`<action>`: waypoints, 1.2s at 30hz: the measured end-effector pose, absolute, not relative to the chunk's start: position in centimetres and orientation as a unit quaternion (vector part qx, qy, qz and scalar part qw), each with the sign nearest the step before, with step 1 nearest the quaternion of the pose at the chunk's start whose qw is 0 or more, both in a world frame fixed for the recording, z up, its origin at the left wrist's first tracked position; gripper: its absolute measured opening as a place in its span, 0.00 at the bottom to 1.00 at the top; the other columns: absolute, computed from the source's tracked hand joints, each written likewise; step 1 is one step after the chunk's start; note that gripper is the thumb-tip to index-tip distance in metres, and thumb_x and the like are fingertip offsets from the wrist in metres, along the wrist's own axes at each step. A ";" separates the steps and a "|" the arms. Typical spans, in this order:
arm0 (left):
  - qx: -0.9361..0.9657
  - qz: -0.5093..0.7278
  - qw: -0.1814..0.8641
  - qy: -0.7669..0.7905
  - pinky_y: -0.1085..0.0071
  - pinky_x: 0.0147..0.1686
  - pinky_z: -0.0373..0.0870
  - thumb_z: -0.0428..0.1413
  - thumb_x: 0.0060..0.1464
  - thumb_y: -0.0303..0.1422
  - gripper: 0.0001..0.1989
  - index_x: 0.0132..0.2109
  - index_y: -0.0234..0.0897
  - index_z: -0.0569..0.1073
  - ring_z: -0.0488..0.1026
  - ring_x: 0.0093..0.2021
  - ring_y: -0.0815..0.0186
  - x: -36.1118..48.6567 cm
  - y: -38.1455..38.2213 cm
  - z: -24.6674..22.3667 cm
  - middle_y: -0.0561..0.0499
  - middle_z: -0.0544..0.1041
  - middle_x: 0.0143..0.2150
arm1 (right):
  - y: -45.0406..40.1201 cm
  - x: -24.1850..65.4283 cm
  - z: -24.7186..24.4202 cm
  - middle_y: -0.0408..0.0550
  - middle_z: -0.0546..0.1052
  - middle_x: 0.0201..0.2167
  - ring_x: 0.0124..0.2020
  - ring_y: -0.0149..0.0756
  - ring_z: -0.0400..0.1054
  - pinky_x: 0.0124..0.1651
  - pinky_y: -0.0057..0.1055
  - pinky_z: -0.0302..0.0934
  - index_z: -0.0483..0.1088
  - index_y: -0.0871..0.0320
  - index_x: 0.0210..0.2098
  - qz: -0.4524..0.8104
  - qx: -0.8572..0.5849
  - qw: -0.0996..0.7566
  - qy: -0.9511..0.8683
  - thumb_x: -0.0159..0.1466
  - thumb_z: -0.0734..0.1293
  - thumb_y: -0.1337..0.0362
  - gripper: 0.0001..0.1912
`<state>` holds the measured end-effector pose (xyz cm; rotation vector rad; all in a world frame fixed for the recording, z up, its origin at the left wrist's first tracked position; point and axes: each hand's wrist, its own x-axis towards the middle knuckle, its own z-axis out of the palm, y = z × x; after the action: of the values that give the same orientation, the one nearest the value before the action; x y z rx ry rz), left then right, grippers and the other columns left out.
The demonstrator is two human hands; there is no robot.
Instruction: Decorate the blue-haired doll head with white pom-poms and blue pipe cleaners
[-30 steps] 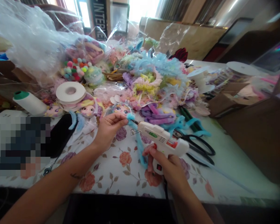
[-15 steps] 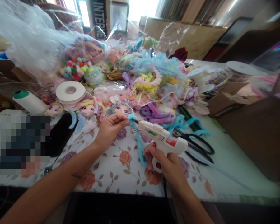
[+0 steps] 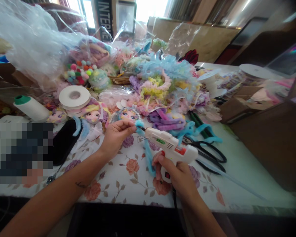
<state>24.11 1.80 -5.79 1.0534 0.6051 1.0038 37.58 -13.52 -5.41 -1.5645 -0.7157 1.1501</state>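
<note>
Between its fingertips, my left hand (image 3: 119, 133) pinches the end of a fuzzy blue strip (image 3: 148, 154), whose length hangs down towards the tablecloth. My right hand (image 3: 176, 172) is wrapped round the handle of a white hot glue gun (image 3: 160, 140), with fingers near its red trigger. The gun's dark nozzle points left and meets the blue fuzz by my left fingertips; whether glue is coming out is too small to see. A long translucent glue stick (image 3: 233, 181) reaches out behind the gun. Just beyond my left hand lies a doll face (image 3: 128, 114) with blue-grey hair.
Black-handled scissors (image 3: 209, 151) lie right of the gun. A phone (image 3: 64, 143), a white ribbon spool (image 3: 74, 97) and a thread cone (image 3: 32, 108) are on the left. Ruffled trims (image 3: 162, 85) pile up at the back. A cardboard box (image 3: 263, 138) stands at the right.
Both hands hold nearly the same pose. The glue gun has shifted very slightly left, its nozzle still at the blue strip.
</note>
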 end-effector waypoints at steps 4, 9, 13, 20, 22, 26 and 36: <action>0.463 0.454 0.713 0.266 0.76 0.34 0.70 0.69 0.42 0.32 0.08 0.30 0.36 0.79 0.73 0.30 0.72 24.1 1.8 -6.0 0.53 0.78 0.29 | -13.6 37.7 -5.5 0.42 0.70 0.12 0.12 0.32 0.65 0.16 0.27 0.58 0.70 0.56 0.24 0.483 -0.652 0.501 -0.302 0.60 0.66 0.50 0.17; 0.449 0.454 0.722 0.266 0.75 0.37 0.71 0.69 0.42 0.32 0.08 0.31 0.36 0.79 0.74 0.32 0.71 24.1 1.9 -6.1 0.53 0.79 0.30 | -13.5 37.7 -5.5 0.41 0.69 0.11 0.12 0.32 0.64 0.17 0.27 0.58 0.70 0.56 0.24 0.480 -0.651 0.500 -0.308 0.60 0.65 0.51 0.16; 0.447 0.453 0.723 0.267 0.74 0.37 0.71 0.69 0.42 0.33 0.09 0.30 0.36 0.79 0.74 0.31 0.71 24.1 1.9 -6.1 0.53 0.78 0.30 | -13.4 37.8 -5.4 0.41 0.69 0.11 0.12 0.32 0.64 0.16 0.26 0.55 0.69 0.56 0.24 0.476 -0.659 0.492 -0.311 0.60 0.66 0.50 0.17; 0.483 0.450 0.700 0.272 0.76 0.32 0.68 0.69 0.42 0.33 0.09 0.30 0.36 0.78 0.71 0.29 0.72 24.1 1.8 -6.0 0.53 0.77 0.28 | -13.4 37.8 -5.6 0.42 0.69 0.12 0.13 0.31 0.64 0.16 0.27 0.55 0.70 0.57 0.24 0.470 -0.658 0.502 -0.306 0.60 0.66 0.50 0.17; 0.487 0.449 0.697 0.275 0.76 0.31 0.68 0.69 0.42 0.33 0.09 0.30 0.36 0.78 0.71 0.28 0.72 24.1 1.8 -5.9 0.54 0.77 0.27 | -13.4 37.8 -5.5 0.41 0.69 0.12 0.13 0.31 0.63 0.16 0.27 0.56 0.70 0.57 0.24 0.467 -0.659 0.506 -0.303 0.60 0.66 0.50 0.17; 0.496 0.447 0.689 0.282 0.74 0.31 0.68 0.69 0.42 0.33 0.09 0.29 0.36 0.78 0.71 0.28 0.71 24.1 1.7 -5.8 0.53 0.77 0.27 | -13.4 37.6 -5.0 0.41 0.69 0.12 0.13 0.32 0.64 0.18 0.28 0.58 0.70 0.56 0.23 0.470 -0.655 0.509 -0.301 0.60 0.66 0.51 0.17; 0.485 0.453 0.698 0.269 0.75 0.35 0.70 0.69 0.43 0.33 0.08 0.31 0.37 0.78 0.73 0.31 0.71 24.0 1.9 -6.2 0.54 0.77 0.29 | -13.5 37.7 -5.6 0.42 0.70 0.12 0.14 0.32 0.63 0.20 0.29 0.61 0.71 0.56 0.23 0.476 -0.656 0.505 -0.295 0.59 0.67 0.50 0.17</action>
<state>24.03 1.87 -6.15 1.0804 0.6001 1.0103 37.71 -13.51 -5.56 -1.5833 -0.7115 1.1495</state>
